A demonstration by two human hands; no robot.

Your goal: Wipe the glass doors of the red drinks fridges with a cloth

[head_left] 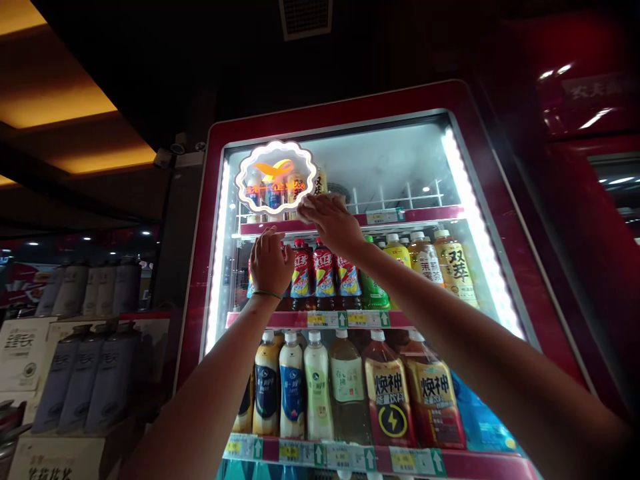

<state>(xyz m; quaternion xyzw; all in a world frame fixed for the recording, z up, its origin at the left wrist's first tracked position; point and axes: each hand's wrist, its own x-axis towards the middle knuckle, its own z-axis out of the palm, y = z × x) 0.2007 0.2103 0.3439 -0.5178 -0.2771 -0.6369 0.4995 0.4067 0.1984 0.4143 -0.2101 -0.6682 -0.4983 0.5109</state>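
My right hand (pixel 331 219) reaches up to the glass door just below the lit wavy-edged logo (pixel 276 175). Its fingers are stretched out to the left; a small pale patch shows by the fingertips, too unclear to name. Lower and to the left, my left hand (pixel 271 259) is raised at the glass with its fingers slightly bent and apart, nothing visible in it. A thin band (pixel 267 293) circles the left wrist. Behind the hands stand red-capped bottles (pixel 324 270) on the middle shelf, partly covered by them.
The red-framed drinks cooler (pixel 340 117) fills the centre. Its lower shelf holds several bottles, among them a dark red one (pixel 387 390). Stacked boxes (pixel 23 357) and grey-blue containers (pixel 113 377) stand at the left. Another red unit (pixel 585 107) is at the right.
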